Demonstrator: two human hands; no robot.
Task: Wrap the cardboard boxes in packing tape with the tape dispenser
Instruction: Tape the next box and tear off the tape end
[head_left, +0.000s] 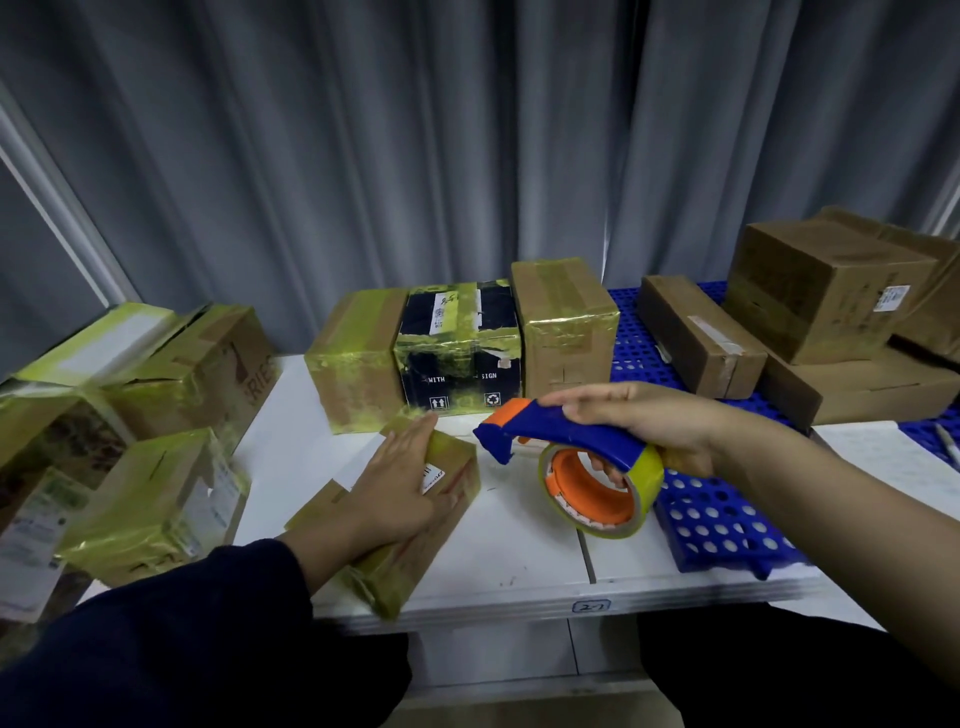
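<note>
At the far left, a heap of cardboard boxes (104, 395) already glossy with yellowish packing tape lies partly on the white bench (519, 551), and one more taped box (156, 499) sits tilted in front of them. Just to the right, near the front edge of the bench, lies a small taped box (410, 561) with a white label on top. The left hand (400, 483), in a dark sleeve, rests flat on this box with its fingers straight and together, palm down.

Behind it, against the grey curtain (467, 130), three boxes stand side by side, touching: a brown taped box (348, 374), a black printed box (457, 358) crossed with yellowish tape, and a taller brown taped box (566, 332).

Right of the small box, the tape dispenser (550, 428), blue with an orange tip, is held above the bench, apart from the box, with its cutter end pointing left. The right hand (644, 421) is wrapped round its handle, thumb on top and fingers curled under and into the orange core of the tape roll (602, 493), which hangs below.

Further right a blue perforated mat (717, 525) covers the bench. On it lie plain brown boxes with no yellowish tape: a long narrow box (696, 332), then a larger labelled box (821, 291) stacked on a flat box (872, 389). A white sheet (883, 457) lies at the right edge.
</note>
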